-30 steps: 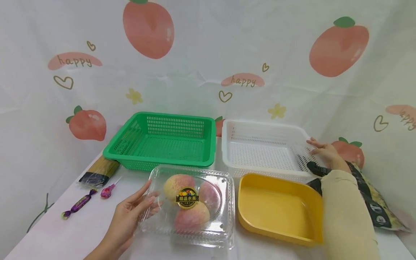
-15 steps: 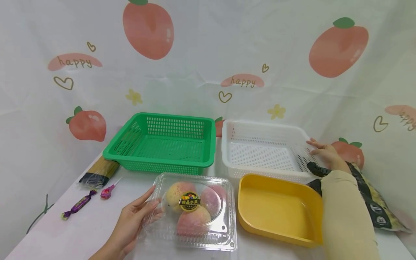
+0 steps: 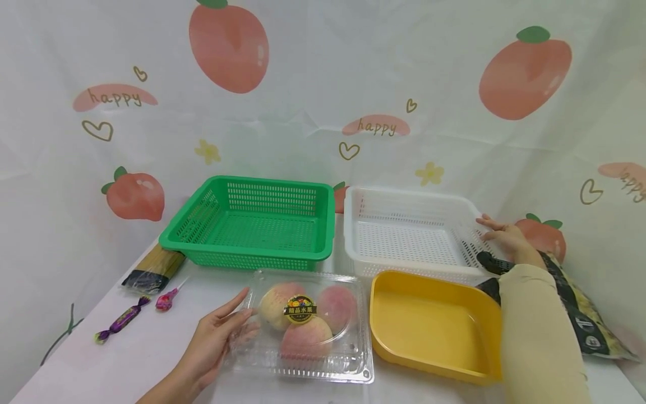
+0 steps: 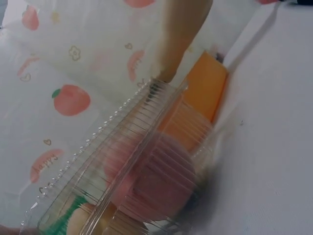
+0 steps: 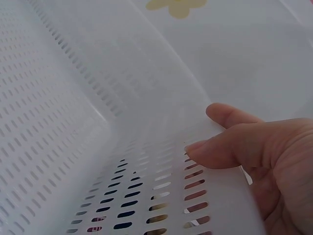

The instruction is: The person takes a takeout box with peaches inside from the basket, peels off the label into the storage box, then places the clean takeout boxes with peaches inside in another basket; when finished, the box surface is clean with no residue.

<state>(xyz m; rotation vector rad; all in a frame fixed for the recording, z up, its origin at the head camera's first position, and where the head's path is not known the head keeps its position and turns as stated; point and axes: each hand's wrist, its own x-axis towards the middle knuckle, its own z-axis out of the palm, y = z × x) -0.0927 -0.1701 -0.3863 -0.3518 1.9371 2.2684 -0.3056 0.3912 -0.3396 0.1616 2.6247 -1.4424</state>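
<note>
Clamshell of peaches (image 3: 303, 328) lowered, slid right, now flat on table front edge beside yellow tray (image 3: 434, 325). Your left hand (image 3: 214, 339) grips its left side; right hand (image 3: 504, 238) fingers straight on white basket (image 3: 404, 193) rim.

Head view faces table (image 3: 151, 336) from above; wrist views close, sharing white basket (image 3: 409, 235).
</note>
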